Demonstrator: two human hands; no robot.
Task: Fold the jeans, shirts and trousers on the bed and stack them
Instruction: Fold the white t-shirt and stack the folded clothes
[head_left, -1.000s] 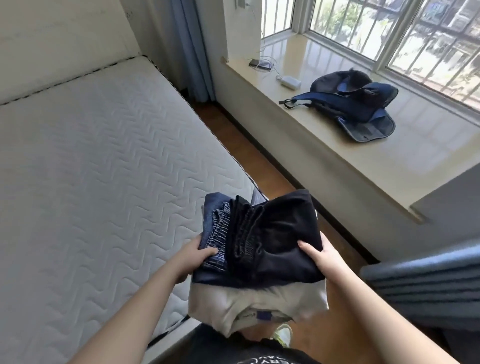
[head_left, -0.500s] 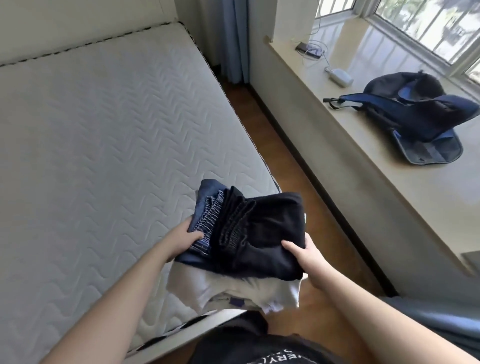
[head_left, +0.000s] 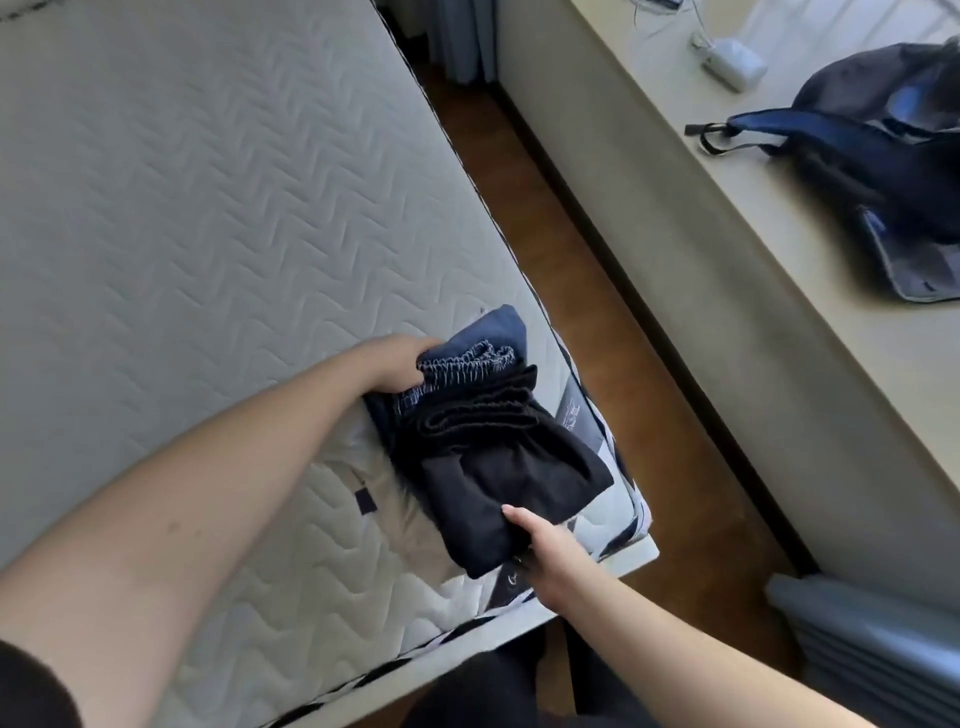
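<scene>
Between both hands sits the folded stack of dark clothes (head_left: 488, 441): black soft-fabric trousers on top, blue denim jeans w/ gathered waistband under them, a pale garment at the bottom, mostly hidden. Stack lies on the near right corner of the white quilted mattress (head_left: 208, 234), close to its edge. Long axis runs diagonally, from left hand (head_left: 395, 366) at the far end down to right hand (head_left: 545, 556) at the near end.

Left hand grips the far waistband end, fingers curled into the denim folds. Right hand holds the near corner of the black trousers, thumb on top, fingers tucked under out of sight. Both hands touch the stack; neither is nearer, one per end.

Judgement: stack looks set down or nearly so; next move prob. letting go, maybe nudging it away from the edge, since right side overhangs close to the corner and could slip toward the brown wood floor (head_left: 613, 338).

Beyond right hand, well apart: beige window ledge (head_left: 779, 249) w/ dark blue backpack (head_left: 872, 156) and small white charger (head_left: 732, 57).
</scene>
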